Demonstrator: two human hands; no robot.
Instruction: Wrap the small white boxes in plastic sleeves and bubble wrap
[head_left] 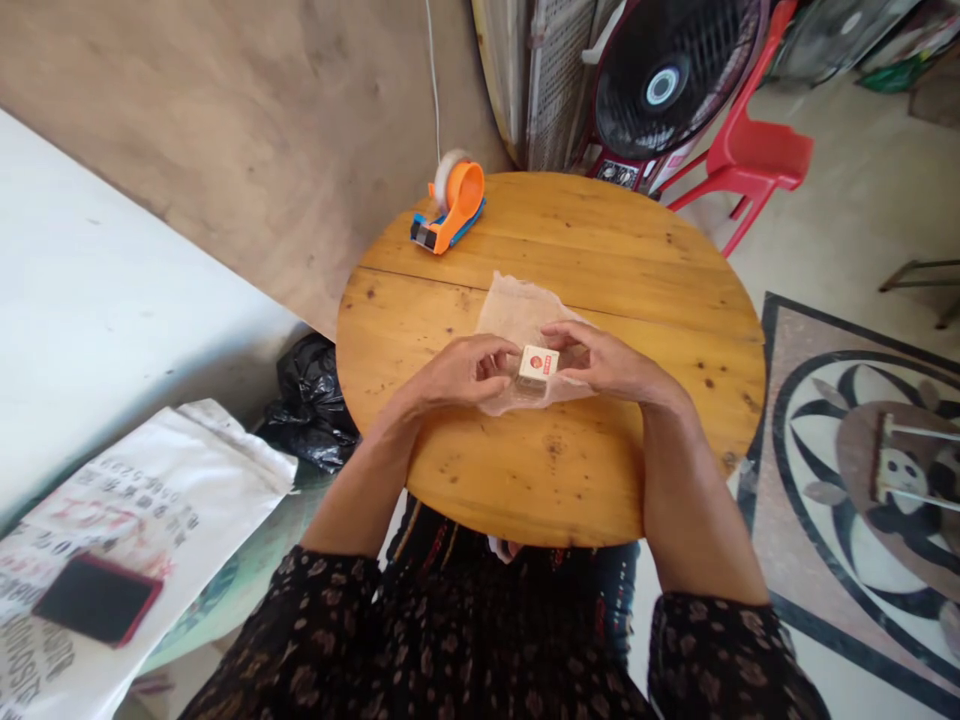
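Observation:
A small cream box with a red label (538, 365) sits on a thin sheet of translucent wrapping (517, 310) near the middle of a round wooden table (465, 470). My left hand (457, 375) grips the box from the left, fingers curled against its side. My right hand (607, 362) pinches it from the right with thumb and fingers. The wrapping spreads out behind the box toward the far side of the table.
An orange and blue tape dispenser (451, 205) stands at the table's far left edge. A red plastic chair (750, 160) and a fan (664, 80) are behind. A black bag (311, 400) lies left on the floor. A dark phone (97, 598) rests on a printed white sack (135, 520).

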